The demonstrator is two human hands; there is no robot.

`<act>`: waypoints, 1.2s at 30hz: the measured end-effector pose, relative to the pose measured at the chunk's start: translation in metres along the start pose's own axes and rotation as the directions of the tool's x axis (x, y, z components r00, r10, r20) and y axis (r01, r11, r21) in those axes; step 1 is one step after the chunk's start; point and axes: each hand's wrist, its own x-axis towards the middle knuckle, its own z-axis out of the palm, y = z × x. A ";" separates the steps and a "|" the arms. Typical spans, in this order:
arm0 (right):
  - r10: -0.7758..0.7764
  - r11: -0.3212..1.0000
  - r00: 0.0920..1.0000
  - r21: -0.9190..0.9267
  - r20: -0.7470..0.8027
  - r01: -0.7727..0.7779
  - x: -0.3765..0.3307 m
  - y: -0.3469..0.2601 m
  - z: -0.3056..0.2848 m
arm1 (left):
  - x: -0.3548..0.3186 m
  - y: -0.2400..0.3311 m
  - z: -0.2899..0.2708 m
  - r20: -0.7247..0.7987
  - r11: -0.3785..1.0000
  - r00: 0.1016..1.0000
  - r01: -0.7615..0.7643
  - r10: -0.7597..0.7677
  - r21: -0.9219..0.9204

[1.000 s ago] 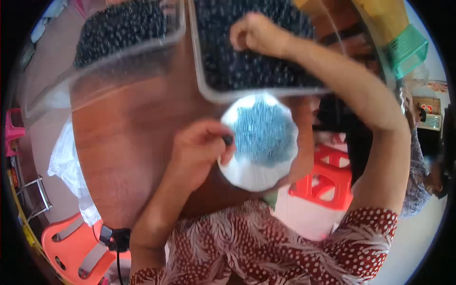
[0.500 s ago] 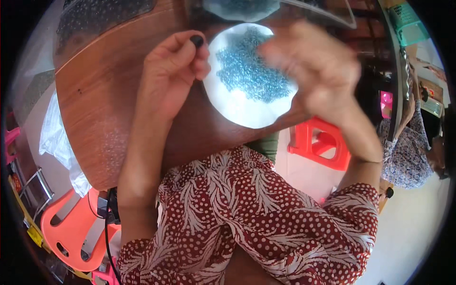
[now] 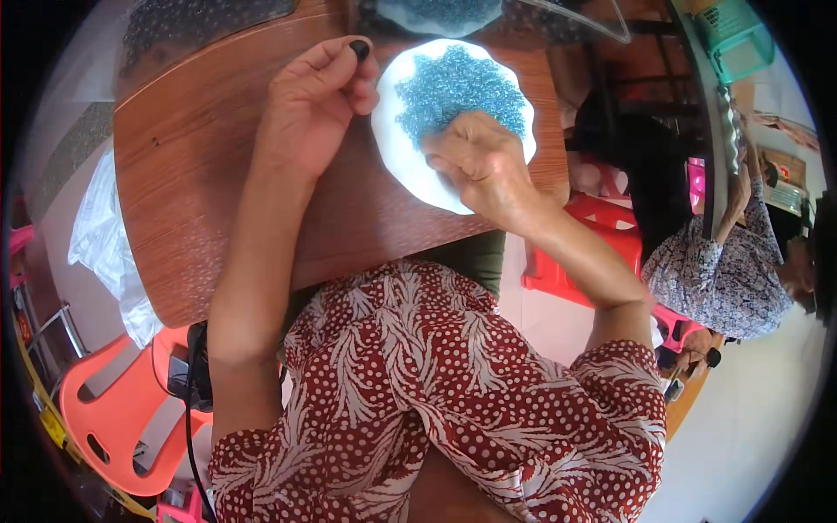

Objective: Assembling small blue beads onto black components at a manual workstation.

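Observation:
A white scalloped plate [image 3: 403,179] lies on the table with a spread of small shiny blue beads [image 3: 458,83]. My right hand [image 3: 484,166] is over the near part of the plate, fingers curled together at the edge of the beads. Its fingertips are partly hidden, so anything in them cannot be made out. To the left of the plate, my left hand [image 3: 314,96] is raised with thumb and fingers pinched. A small black rounded thing [image 3: 359,50] shows at its fingertips; whether it is held or worn I cannot tell.
The brown wooden table [image 3: 192,192] curves at its left edge, where a white plastic bag [image 3: 105,244] hangs. Another plate of beads [image 3: 440,13] stands at the far side. A red stool [image 3: 558,275], an orange chair [image 3: 113,410] and another person [image 3: 724,279] are nearby.
My right hand, blurred and raised at the plate's right side before, has come down and left onto the near edge of the beads. My left hand keeps its pinch, nearly still.

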 end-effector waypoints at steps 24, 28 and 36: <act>0.048 0.997 0.999 -0.064 0.024 -0.046 -0.011 -0.001 -0.002 | 0.001 -0.001 -0.005 0.046 1.000 0.999 0.009 -0.009 0.007; -0.018 0.993 1.000 -0.119 0.013 0.019 -0.009 -0.001 -0.002 | 0.000 -0.001 -0.004 0.044 1.000 0.999 0.004 -0.004 0.011; -0.040 0.999 0.991 -0.023 -0.131 0.037 -0.004 -0.007 -0.012 | -0.001 -0.002 0.000 0.026 0.999 1.000 0.004 -0.005 0.046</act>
